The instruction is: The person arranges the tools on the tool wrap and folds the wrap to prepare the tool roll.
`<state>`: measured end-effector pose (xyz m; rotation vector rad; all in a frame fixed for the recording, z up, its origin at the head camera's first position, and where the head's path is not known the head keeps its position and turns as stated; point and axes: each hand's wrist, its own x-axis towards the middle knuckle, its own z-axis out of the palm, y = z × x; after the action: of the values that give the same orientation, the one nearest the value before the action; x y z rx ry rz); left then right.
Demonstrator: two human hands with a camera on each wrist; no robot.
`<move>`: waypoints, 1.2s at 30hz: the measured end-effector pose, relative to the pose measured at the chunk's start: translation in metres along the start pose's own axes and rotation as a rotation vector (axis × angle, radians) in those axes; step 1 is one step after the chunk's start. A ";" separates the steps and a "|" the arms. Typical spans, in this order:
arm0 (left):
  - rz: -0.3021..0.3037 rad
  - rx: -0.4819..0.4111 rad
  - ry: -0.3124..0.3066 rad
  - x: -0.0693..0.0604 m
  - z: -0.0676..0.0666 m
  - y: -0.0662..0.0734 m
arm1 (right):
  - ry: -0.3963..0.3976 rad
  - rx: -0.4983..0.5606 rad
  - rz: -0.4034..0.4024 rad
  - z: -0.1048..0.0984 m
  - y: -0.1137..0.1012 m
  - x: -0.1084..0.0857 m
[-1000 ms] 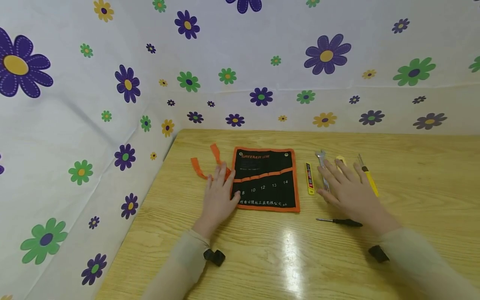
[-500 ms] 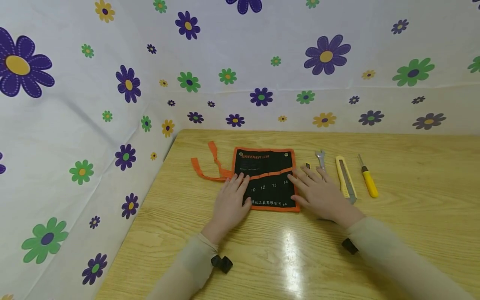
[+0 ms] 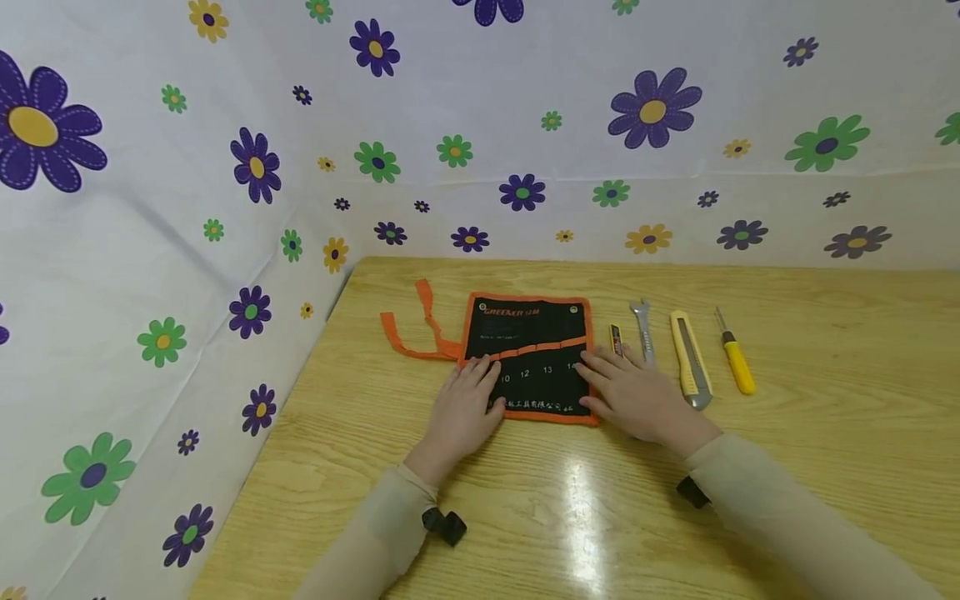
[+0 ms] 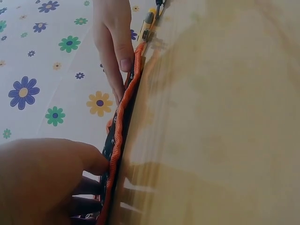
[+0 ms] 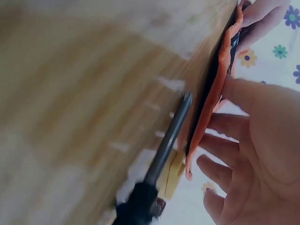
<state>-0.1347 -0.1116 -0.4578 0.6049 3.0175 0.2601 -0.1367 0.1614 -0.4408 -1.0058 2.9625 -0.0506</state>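
Note:
A black cloth tool pouch (image 3: 540, 393) with orange trim and printed numbers lies flat on the table. My left hand (image 3: 463, 408) rests on its left side, fingers extended and thumb by the lower edge. At the right edge, my right hand (image 3: 645, 396) touches the pouch with spread fingers. Orange tie straps (image 3: 405, 343) trail off to the left. The right wrist view shows a black-handled screwdriver (image 5: 161, 152) beneath that hand; it is hidden in the head view.
Right of the pouch lie a small yellow-and-black case (image 3: 616, 336), partly covered by my right hand, an open-end wrench (image 3: 642, 329), a yellow utility knife (image 3: 686, 346) and a yellow-handled screwdriver (image 3: 738, 367). Flowered cloth (image 3: 480, 100) hangs behind the wooden table (image 3: 540, 517).
My right hand has moved left from over the tools to the pouch's right edge, uncovering the utility knife. My left hand has shifted right and slightly nearer, off the straps onto the pouch.

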 end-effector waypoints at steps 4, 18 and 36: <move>-0.015 0.004 -0.045 0.001 0.000 0.000 | -0.001 0.010 -0.007 0.000 -0.003 0.000; -0.014 0.060 -0.032 0.015 -0.002 -0.009 | 0.017 0.041 -0.036 -0.003 -0.020 -0.006; 0.000 0.107 0.083 0.025 -0.009 -0.022 | 0.030 0.092 -0.135 0.000 -0.045 -0.015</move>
<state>-0.1664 -0.1230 -0.4535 0.6173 3.1274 0.1273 -0.0973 0.1348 -0.4393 -1.2010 2.8835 -0.2023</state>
